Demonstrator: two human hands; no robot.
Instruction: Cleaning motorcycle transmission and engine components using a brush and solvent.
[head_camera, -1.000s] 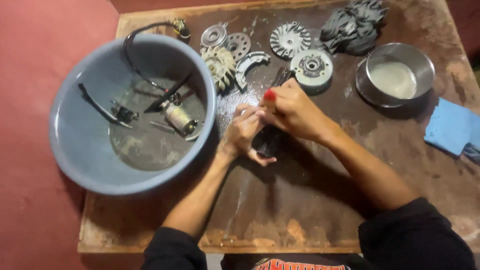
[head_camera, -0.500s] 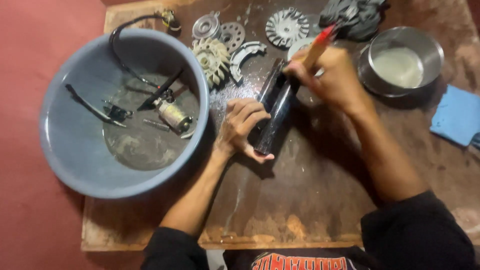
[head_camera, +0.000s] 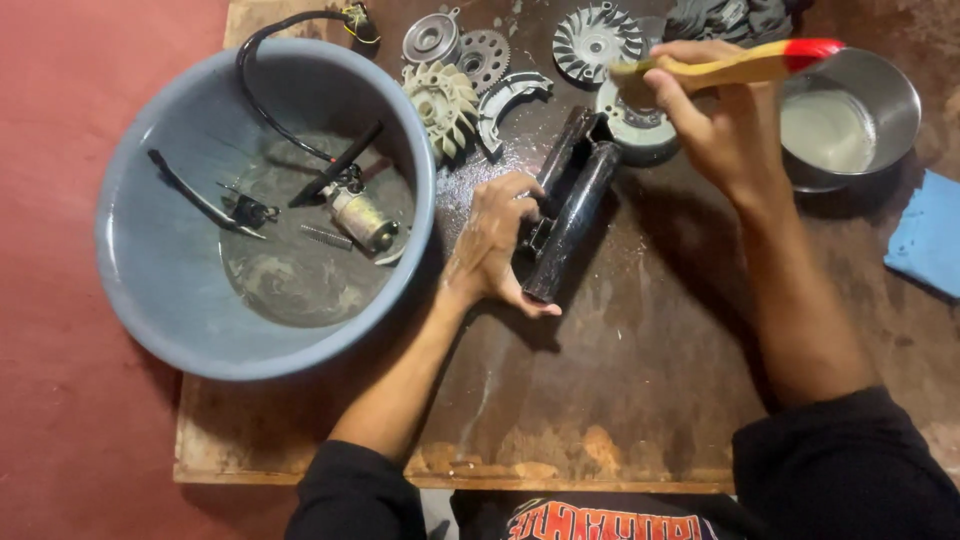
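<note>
1. Left hand (head_camera: 492, 245) is clamped on a black metal tube part (head_camera: 570, 215) lying on the wooden board (head_camera: 640, 400), right beside the grey basin (head_camera: 150, 300).
2. Right hand (head_camera: 715, 125) grips a wooden-handled brush (head_camera: 740, 68), up near the steel bowl (head_camera: 890, 90).

Grey basin (head_camera: 150, 290) at left on wood board (head_camera: 640, 400), w/ small motor (head_camera: 362, 218), spring (head_camera: 322, 237), black cable (head_camera: 262, 95) & dirty water inside. Just beside its rim: cream fan (head_camera: 443, 102), curved shoe (head_camera: 505, 100). Behind those: pulley (head_camera: 431, 39), gear (head_camera: 484, 57), finned disc (head_camera: 596, 40), dark rag (head_camera: 725, 18). Steel bowl (head_camera: 895, 95) w/ pale liquid at right; blue cloth (head_camera: 925, 235) near it. Red floor (head_camera: 60, 420) around.
</note>
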